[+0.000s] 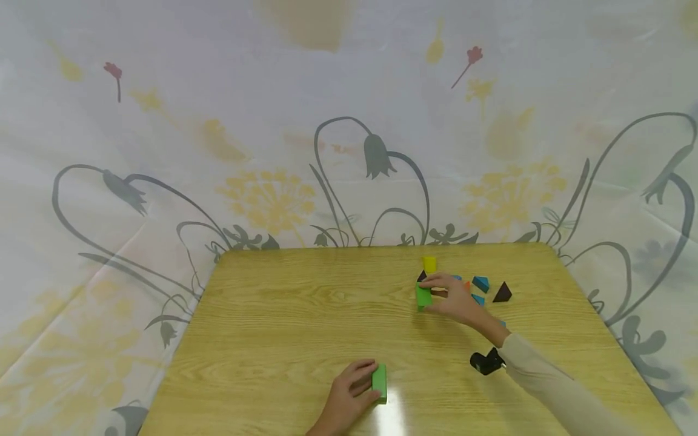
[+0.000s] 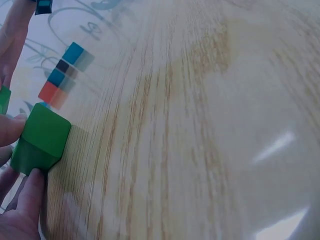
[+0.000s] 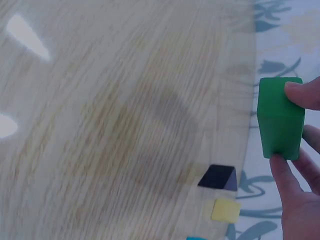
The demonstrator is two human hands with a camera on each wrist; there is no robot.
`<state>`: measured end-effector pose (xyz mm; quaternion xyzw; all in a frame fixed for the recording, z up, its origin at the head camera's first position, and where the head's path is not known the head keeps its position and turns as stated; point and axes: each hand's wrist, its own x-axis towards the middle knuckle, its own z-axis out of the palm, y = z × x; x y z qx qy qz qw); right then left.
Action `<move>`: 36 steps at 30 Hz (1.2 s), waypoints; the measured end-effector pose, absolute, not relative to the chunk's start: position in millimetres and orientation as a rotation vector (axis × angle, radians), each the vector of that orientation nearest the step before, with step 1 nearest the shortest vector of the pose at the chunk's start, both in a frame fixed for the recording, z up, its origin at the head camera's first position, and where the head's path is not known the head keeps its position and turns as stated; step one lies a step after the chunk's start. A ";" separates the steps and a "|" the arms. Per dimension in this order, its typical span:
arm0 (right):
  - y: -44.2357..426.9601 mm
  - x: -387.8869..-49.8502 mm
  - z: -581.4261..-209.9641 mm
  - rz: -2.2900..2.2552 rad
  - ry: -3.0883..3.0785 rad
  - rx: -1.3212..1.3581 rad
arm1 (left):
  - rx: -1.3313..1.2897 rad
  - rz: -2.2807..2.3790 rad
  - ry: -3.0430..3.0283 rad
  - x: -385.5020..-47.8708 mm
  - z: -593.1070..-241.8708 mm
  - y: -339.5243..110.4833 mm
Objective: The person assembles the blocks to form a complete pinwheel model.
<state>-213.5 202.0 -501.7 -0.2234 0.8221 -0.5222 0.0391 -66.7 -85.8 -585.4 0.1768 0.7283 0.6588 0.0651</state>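
Note:
Near the front of the wooden table, my left hand (image 1: 348, 392) grips a green block (image 1: 379, 384), thumb and fingers at its opposite ends. This block (image 2: 42, 135) looks rectangular in the left wrist view. Farther back and to the right, my right hand (image 1: 457, 301) pinches a second green block (image 1: 423, 297) the same way, its end faces between thumb and fingertips. In the right wrist view that block (image 3: 281, 120) appears held by its ends. Just behind it are a black triangular block (image 1: 422, 276) and a yellow block (image 1: 430, 264).
Around my right hand lie blue blocks (image 1: 480, 284), a partly hidden orange block (image 1: 466, 286) and a black triangular block (image 1: 503, 292). A black device (image 1: 485, 362) shows beside the right sleeve (image 1: 551, 381). Patterned fabric (image 1: 349, 200) surrounds the table's (image 1: 272, 327) back and sides.

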 end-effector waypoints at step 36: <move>124.2 -151.4 -549.4 -1.699 2.351 -0.822 | 0.485 2.106 2.017 -77.4 -594.5 -84.9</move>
